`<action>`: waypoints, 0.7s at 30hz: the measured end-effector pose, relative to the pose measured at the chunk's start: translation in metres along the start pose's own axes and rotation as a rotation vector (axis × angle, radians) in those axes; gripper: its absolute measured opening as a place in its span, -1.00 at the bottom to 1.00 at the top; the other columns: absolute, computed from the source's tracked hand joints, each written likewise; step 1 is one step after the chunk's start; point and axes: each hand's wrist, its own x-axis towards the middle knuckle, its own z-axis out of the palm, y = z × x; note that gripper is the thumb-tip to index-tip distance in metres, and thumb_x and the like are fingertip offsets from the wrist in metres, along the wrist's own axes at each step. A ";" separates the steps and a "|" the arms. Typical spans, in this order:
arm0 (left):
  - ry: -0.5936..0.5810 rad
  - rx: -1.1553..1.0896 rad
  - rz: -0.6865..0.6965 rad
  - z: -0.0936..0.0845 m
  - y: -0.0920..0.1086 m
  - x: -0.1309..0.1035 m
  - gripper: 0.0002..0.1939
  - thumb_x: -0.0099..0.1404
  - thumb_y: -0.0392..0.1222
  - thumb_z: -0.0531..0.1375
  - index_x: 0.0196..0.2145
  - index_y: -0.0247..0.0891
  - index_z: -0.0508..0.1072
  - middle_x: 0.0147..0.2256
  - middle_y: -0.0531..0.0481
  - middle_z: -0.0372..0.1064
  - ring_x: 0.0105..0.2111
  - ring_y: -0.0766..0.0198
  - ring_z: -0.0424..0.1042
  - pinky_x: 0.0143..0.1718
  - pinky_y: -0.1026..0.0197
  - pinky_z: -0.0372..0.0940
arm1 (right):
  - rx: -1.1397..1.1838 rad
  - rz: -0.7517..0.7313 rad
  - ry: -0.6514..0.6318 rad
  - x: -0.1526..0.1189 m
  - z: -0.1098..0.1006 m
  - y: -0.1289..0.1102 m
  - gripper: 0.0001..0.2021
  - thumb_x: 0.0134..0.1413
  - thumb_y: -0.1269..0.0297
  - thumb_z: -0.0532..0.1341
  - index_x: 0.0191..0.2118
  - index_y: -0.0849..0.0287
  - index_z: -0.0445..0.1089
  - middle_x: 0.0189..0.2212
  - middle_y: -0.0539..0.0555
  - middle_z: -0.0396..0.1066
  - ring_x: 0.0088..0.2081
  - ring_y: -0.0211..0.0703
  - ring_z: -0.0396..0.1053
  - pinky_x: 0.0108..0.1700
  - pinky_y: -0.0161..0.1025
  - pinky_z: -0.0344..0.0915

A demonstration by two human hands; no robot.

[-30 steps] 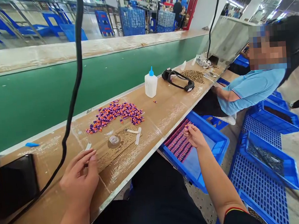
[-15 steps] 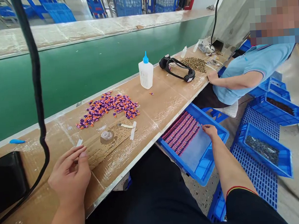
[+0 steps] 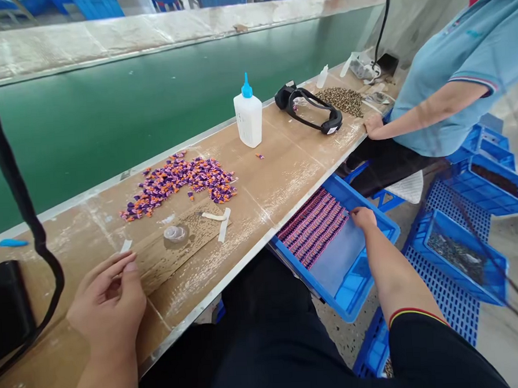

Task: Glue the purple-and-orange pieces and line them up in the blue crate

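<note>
My left hand [image 3: 108, 303] rests at the left end of a cardboard strip [image 3: 158, 260], thumb and fingertips pinched together; whatever is between them is hidden. On the strip sit a dab of clear glue [image 3: 175, 233] and a pale stick-like piece [image 3: 212, 216] by a strip of white tape [image 3: 225, 225]. Behind it lies a pile of small purple-and-orange pieces [image 3: 186, 179]. My right hand [image 3: 363, 218] is over a blue tray [image 3: 385, 231], its fingers closed at the right end of rows of similar small pieces [image 3: 315, 228]. I cannot make out what those fingers hold.
A white bottle with blue nozzle [image 3: 249, 120] and a black headset [image 3: 309, 111] stand beyond the pile. A co-worker in a blue shirt [image 3: 442, 86] leans a hand on the bench at right. A black cable [image 3: 39, 228] hangs at left; blue crates [image 3: 462, 258] are on the floor.
My view has tilted and shifted slightly. The co-worker's torso has risen, one hand still on the bench edge. Both my hands keep nearly the same places, fingers closed.
</note>
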 end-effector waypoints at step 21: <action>-0.005 -0.019 0.022 0.002 -0.003 0.001 -0.60 0.30 0.10 0.30 -0.30 -0.34 0.71 -0.23 -0.27 0.68 -0.35 0.13 0.62 -0.42 0.19 0.41 | -0.126 -0.079 -0.019 -0.001 0.009 -0.008 -0.65 0.46 0.09 0.36 0.18 0.17 0.51 0.15 0.18 0.53 0.07 0.02 0.56 0.12 0.07 0.57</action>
